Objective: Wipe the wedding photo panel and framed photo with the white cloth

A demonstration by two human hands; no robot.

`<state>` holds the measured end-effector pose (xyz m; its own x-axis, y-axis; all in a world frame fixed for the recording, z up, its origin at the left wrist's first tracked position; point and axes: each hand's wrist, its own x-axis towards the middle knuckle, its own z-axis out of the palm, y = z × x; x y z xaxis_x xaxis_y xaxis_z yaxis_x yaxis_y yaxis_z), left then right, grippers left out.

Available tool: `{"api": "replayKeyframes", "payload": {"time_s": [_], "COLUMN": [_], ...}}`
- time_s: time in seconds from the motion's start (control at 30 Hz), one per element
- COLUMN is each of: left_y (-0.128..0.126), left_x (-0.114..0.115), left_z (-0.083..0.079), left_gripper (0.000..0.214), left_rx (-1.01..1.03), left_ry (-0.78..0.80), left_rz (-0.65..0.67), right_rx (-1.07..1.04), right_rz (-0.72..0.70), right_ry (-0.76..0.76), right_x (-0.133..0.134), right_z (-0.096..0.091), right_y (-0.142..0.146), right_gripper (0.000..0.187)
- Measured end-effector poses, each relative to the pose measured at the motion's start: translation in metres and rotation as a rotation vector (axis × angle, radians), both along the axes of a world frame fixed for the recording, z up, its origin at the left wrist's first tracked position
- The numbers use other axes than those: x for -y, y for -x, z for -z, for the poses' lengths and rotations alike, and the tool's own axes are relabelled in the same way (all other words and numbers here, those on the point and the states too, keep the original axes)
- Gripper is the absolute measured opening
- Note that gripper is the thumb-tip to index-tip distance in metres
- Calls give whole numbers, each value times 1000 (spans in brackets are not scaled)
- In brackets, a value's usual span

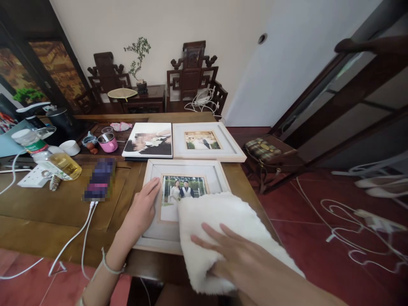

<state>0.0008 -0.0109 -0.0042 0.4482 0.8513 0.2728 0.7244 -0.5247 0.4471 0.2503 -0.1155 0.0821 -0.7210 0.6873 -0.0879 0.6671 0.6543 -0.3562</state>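
Observation:
A pale wooden picture frame (pixel 191 166) lies flat near the table's front edge, with a wedding photo in its wide mat. My left hand (pixel 140 212) grips the frame along its left side, fingers close together over the border. On the lower right of the frame sits a fluffy white cloth (pixel 223 208), which covers that corner and part of the photo. My right hand (pixel 234 250) holds this cloth, its fingers spread over the top and the thumb partly hidden in a fold.
Behind lie a second picture frame (pixel 234 146) and a photo panel (pixel 162 129). To the left are a phone (pixel 100 178) with white cables, a pink cup (pixel 108 143), a bottle (pixel 62 163) and a power strip (pixel 33 177). A plaid bag (pixel 263 148) rests beyond the table's right edge.

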Motion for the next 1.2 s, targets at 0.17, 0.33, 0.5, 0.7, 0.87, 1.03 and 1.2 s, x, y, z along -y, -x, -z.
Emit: {"api": "replayKeyframes", "payload": {"time_s": [0.17, 0.33, 0.5, 0.7, 0.87, 1.03, 1.2], "left_y": [1, 3, 2, 0, 1, -1, -2], "left_x": [0, -1, -1, 1, 0, 4, 7], "left_z": [2, 2, -1, -4, -3, -8, -16], "left_gripper": [72, 75, 71, 69, 60, 44, 43], "left_rx": [-7, 29, 47, 13, -15, 78, 266], "left_ry": [5, -14, 6, 29, 26, 11, -22], "left_rz": [0, 24, 33, 17, 17, 16, -19], "right_rx": [62, 86, 82, 38, 25, 127, 161], "right_rz": [134, 259, 129, -88, -46, 162, 197], "right_ry": [-138, -386, -306, 83, 135, -229, -329], "right_x": [-57, -126, -104, -25, -29, -90, -128], "right_z": [26, 46, 50, 37, 17, 35, 42], "right_y": [2, 7, 25, 32, 24, 31, 60], "right_gripper": [61, 58, 52, 36, 50, 62, 48]}}
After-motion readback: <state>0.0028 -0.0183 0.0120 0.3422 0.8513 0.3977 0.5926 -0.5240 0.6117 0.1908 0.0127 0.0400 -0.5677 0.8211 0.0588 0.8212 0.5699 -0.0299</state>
